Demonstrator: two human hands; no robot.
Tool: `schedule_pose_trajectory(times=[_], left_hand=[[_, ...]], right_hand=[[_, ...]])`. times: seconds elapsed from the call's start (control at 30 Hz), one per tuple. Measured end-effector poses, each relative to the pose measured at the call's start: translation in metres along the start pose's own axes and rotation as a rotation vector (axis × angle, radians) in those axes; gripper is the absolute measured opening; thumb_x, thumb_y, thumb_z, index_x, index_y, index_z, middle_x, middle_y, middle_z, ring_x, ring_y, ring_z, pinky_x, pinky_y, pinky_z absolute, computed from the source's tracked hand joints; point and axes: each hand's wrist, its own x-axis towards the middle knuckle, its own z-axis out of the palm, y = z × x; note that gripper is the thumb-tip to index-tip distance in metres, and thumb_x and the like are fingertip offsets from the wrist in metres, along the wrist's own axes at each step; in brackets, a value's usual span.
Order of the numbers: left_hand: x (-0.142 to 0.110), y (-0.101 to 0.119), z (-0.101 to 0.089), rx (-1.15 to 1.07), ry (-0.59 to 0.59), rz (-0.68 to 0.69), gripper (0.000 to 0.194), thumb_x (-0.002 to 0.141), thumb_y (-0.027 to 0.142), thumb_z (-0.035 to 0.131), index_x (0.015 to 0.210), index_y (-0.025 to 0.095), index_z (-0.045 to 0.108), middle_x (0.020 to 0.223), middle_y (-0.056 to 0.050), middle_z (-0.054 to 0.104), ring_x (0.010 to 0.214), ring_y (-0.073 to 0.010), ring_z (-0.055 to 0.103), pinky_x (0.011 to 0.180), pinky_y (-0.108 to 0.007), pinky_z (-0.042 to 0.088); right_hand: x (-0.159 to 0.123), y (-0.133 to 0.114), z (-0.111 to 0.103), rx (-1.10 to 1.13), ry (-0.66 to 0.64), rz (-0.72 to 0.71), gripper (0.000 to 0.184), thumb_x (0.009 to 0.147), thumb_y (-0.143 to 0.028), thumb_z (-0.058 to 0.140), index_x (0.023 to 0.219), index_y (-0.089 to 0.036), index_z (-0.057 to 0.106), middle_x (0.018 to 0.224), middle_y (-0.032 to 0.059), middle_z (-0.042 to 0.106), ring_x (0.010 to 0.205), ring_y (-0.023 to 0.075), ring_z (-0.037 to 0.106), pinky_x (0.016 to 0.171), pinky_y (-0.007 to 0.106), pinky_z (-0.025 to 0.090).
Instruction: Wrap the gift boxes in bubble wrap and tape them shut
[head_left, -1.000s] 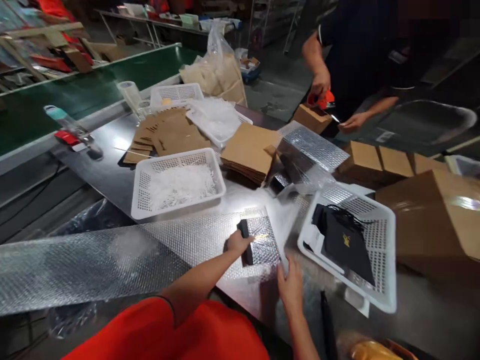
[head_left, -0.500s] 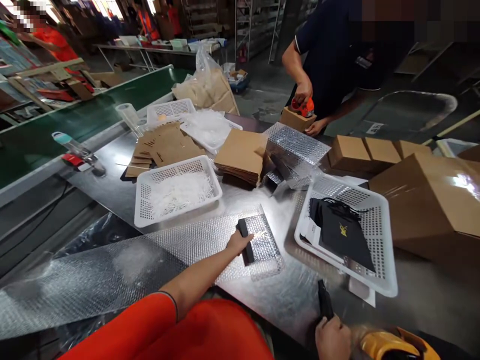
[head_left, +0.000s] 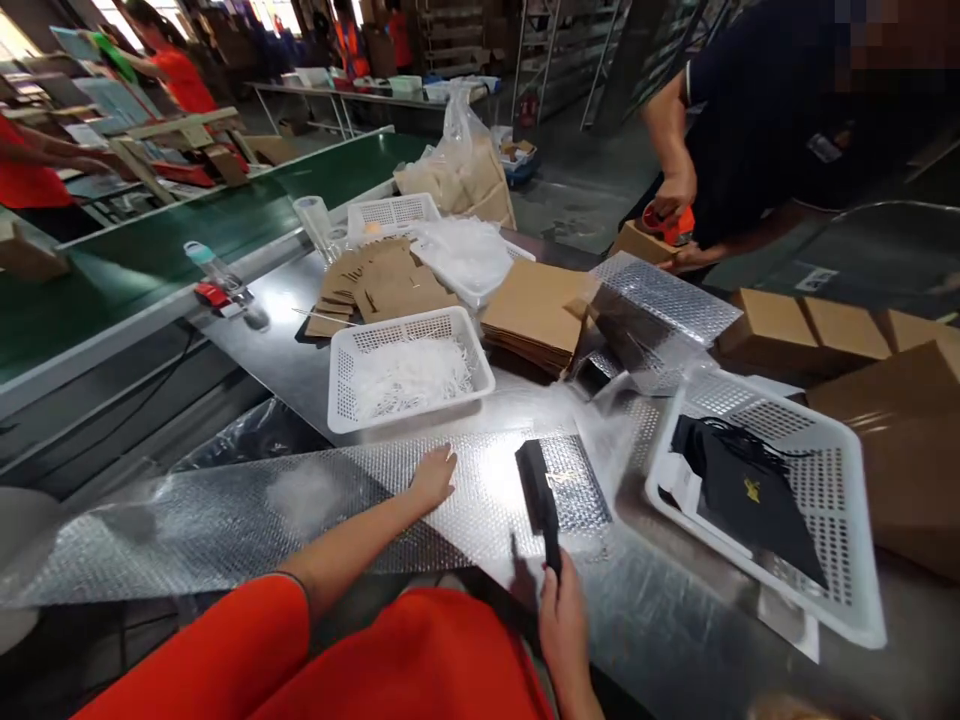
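Observation:
A long strip of silvery bubble wrap point(head_left: 247, 515) lies across the metal table. A flat black box point(head_left: 534, 478) with a gold mark sits at the strip's right end, under a fold of wrap. My left hand point(head_left: 433, 478) rests flat and open on the wrap, left of the box. My right hand point(head_left: 562, 612) is closed round a thin black tool point(head_left: 553, 548), whose tip points at the wrap just below the box. What kind of tool it is does not show.
A white basket of white shredded filler point(head_left: 409, 370) stands behind the wrap. Another white basket point(head_left: 840, 560) on the right holds black bags. Flat cardboard stacks point(head_left: 536, 315) and brown boxes point(head_left: 810, 325) lie farther back. A co-worker's hand point(head_left: 671, 195) presses an orange tape dispenser. A green conveyor point(head_left: 150, 260) runs along the left.
My left hand let go of the black box and slid left onto the wrap. My right hand picked up the black tool from the table's near edge and brought it to the box.

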Motion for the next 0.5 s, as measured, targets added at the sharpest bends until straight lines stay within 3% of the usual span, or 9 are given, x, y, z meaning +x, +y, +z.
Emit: schedule_pose_trajectory(times=[0.1,0.27,0.37,0.5], left_hand=[[0.003,-0.025,-0.003,0.27,-0.099,0.051,0.1,0.071,0.026,0.082,0.157,0.022,0.032,0.169,-0.016,0.015,0.155,-0.0396,0.014,0.123,-0.063,0.015],[0.013,-0.037,0.005,0.183,-0.115,0.027,0.113,0.066,0.034,0.087,0.16,0.03,0.025,0.17,-0.013,0.012,0.154,-0.0459,0.006,0.118,-0.074,0.015],[0.015,-0.039,0.009,0.172,-0.114,0.023,0.116,0.065,0.035,0.088,0.161,0.033,0.022,0.171,-0.01,0.01,0.155,-0.0453,0.005,0.117,-0.076,0.015],[0.018,-0.041,0.012,0.202,-0.131,0.01,0.118,0.066,0.037,0.088,0.161,0.036,0.019,0.171,-0.007,0.007,0.155,-0.0439,0.004,0.117,-0.077,0.016]], right_hand=[[0.013,-0.036,0.049,-0.133,-0.181,-0.008,0.058,0.096,-0.041,0.022,0.132,-0.008,0.053,0.126,0.0225,0.064,0.117,0.032,0.062,0.094,0.043,0.051],[0.049,-0.099,0.098,-0.51,-0.42,0.091,0.051,0.099,-0.021,0.017,0.138,-0.01,0.048,0.124,0.0203,0.063,0.108,0.0251,0.067,0.085,0.033,0.051],[0.065,-0.121,0.118,-0.598,-0.444,0.1,0.048,0.101,-0.02,0.019,0.139,-0.011,0.047,0.123,0.0189,0.063,0.104,0.0238,0.069,0.081,0.032,0.051],[0.079,-0.128,0.138,-0.625,-0.441,0.105,0.047,0.101,-0.018,0.021,0.14,-0.01,0.045,0.122,0.0205,0.061,0.102,0.0249,0.07,0.081,0.035,0.053]])
